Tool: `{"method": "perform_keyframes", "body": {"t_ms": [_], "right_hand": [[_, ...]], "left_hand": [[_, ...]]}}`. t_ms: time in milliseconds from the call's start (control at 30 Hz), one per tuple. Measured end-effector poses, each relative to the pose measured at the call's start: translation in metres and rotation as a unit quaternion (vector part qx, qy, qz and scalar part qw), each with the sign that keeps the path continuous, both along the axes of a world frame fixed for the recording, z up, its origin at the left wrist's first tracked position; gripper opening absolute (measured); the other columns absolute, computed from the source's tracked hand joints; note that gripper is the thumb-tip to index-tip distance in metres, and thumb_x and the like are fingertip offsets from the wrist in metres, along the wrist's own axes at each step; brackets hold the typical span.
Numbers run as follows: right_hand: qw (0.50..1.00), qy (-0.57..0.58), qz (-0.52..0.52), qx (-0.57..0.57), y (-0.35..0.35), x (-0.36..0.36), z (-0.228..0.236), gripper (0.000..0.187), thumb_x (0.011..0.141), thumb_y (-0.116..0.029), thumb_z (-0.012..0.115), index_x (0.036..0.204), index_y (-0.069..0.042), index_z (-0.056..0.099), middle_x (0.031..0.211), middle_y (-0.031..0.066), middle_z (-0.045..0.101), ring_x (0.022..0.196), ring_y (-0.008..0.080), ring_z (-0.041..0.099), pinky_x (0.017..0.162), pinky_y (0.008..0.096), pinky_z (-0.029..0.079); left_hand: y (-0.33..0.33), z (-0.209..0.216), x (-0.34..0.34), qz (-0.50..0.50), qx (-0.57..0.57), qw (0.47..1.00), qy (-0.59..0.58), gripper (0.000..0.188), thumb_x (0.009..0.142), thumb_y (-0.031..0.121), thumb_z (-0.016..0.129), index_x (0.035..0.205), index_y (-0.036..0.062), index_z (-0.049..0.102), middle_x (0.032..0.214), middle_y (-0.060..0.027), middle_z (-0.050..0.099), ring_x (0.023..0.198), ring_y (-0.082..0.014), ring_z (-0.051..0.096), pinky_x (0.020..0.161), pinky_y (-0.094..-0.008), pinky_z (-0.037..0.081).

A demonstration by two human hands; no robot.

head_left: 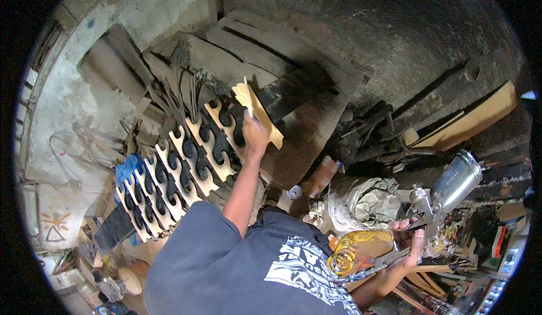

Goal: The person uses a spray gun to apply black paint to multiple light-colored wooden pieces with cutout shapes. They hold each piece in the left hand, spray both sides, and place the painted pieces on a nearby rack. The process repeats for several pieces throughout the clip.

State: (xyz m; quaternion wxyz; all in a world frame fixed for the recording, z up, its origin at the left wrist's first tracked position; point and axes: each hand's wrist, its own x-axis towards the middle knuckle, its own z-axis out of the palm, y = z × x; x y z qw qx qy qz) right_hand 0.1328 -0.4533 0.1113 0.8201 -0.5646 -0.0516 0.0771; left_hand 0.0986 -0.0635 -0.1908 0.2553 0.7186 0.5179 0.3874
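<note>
My left hand (256,133) is closed on a pale, flat wooden piece (262,113) with a scalloped end. It holds the piece tilted in front of a dark, stained board. To the right, my right hand (411,240) grips a spray gun (427,216) with a shiny metal cup (458,180). A yellow coiled air hose (361,241) lies beside the gun's handle, close to my shirt. On the left, several pale wooden cutouts (178,168) with curved hook shapes stand in a row, nearest to my left forearm.
A dark, stained board (305,128) leans at the centre back. Right of it lie a long wooden plank (468,120) and a crumpled pale sack (367,202). A can (294,192) stands below the board. Wood scraps (423,284) lie at lower right; a blue plastic bag (130,167) is behind the cutouts.
</note>
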Motion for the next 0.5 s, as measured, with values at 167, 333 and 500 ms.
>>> {"method": "perform_keyframes", "body": {"t_ms": [167,333,500], "right_hand": [[0.998,0.059,-0.035,0.006,-0.022,-0.016,0.008,0.038,0.096,-0.027,0.047,0.124,-0.001,0.046,0.104,0.0131,0.056,0.100,0.0249,0.055,0.099,0.0371,0.041],[0.998,0.027,0.004,0.056,-0.031,-0.014,0.002,0.034,0.095,-0.018,0.050,0.125,-0.002,0.045,0.099,0.0069,0.054,0.095,0.0175,0.055,0.099,0.0386,0.041],[0.997,-0.058,0.042,-0.013,-0.027,0.000,0.006,0.033,0.098,-0.019,0.045,0.126,-0.001,0.044,0.105,0.0077,0.055,0.102,0.0170,0.053,0.102,0.0382,0.037]], "left_hand": [[-0.007,0.073,-0.057,0.016,-0.103,0.951,-0.291,0.029,0.096,0.015,0.044,0.123,0.0051,0.046,0.083,-0.0142,0.063,0.060,-0.0172,0.059,0.049,-0.0288,0.045],[-0.004,0.159,-0.082,-0.106,-0.379,0.804,-0.446,0.018,0.096,0.018,0.046,0.107,0.0086,0.056,0.071,0.0011,0.056,0.047,-0.0036,0.047,0.035,-0.0138,0.033],[-0.004,0.216,-0.049,-0.216,-0.432,0.791,-0.376,0.013,0.095,0.014,0.047,0.096,0.0079,0.058,0.066,0.0038,0.052,0.037,-0.0012,0.039,0.029,-0.0143,0.028]]}}
